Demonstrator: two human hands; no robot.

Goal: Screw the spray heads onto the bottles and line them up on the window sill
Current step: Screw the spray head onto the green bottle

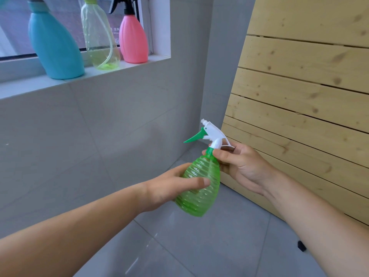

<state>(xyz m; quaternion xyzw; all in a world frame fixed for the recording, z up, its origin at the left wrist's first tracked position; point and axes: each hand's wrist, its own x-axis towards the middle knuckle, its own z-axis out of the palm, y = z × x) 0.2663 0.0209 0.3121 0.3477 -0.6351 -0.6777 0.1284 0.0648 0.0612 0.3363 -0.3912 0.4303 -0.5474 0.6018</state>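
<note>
I hold a ribbed green see-through bottle (200,186) tilted in front of me, low and right of centre. My left hand (169,188) wraps its body from the left. My right hand (239,166) pinches the green collar at its neck, under a white spray head (214,134) with a green trigger that points left. On the window sill (24,86) at the upper left stand three bottles: a blue bottle (54,48), a pale green clear bottle (99,39) and a pink bottle (133,41) with a black spray head. The tops of the blue and clear bottles are cut off by the frame.
A slatted pale wooden panel (309,86) leans against the wall on the right, close behind my right hand. Grey wall tiles (99,136) run below the sill and grey floor tiles (209,246) lie underneath. A small black object (301,245) lies by my right forearm.
</note>
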